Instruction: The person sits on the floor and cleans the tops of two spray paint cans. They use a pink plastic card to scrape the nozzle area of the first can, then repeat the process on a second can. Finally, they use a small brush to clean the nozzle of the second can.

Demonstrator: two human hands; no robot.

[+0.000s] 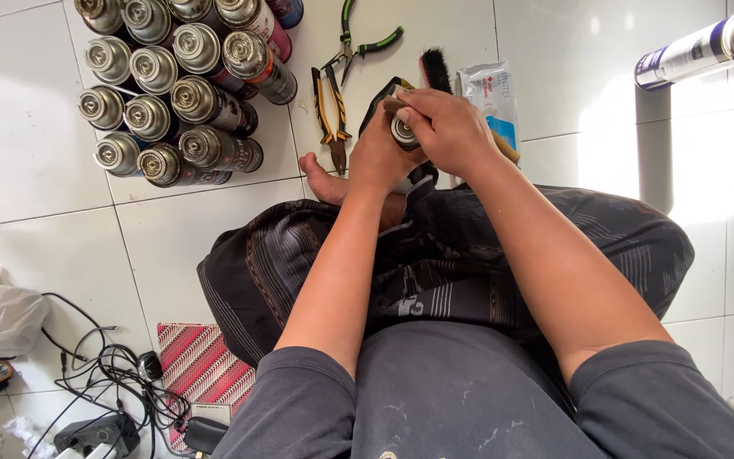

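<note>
A cluster of metal canisters (172, 89) stands on the tiled floor (36, 127) at my left, pliers (333, 110) beside them. My left hand (380, 153) wraps its grip around a small canister (403, 130) above my lap; my right hand (448, 127) presses closed over its top. A brush (435, 70) and packet (490, 93) lie just beyond.

Glossy white tiled floor (27, 127) with thin grey grout lines; bright daylight patch (613, 144) at two o'clock, tangled black cables (112, 374) at eight o'clock.
</note>
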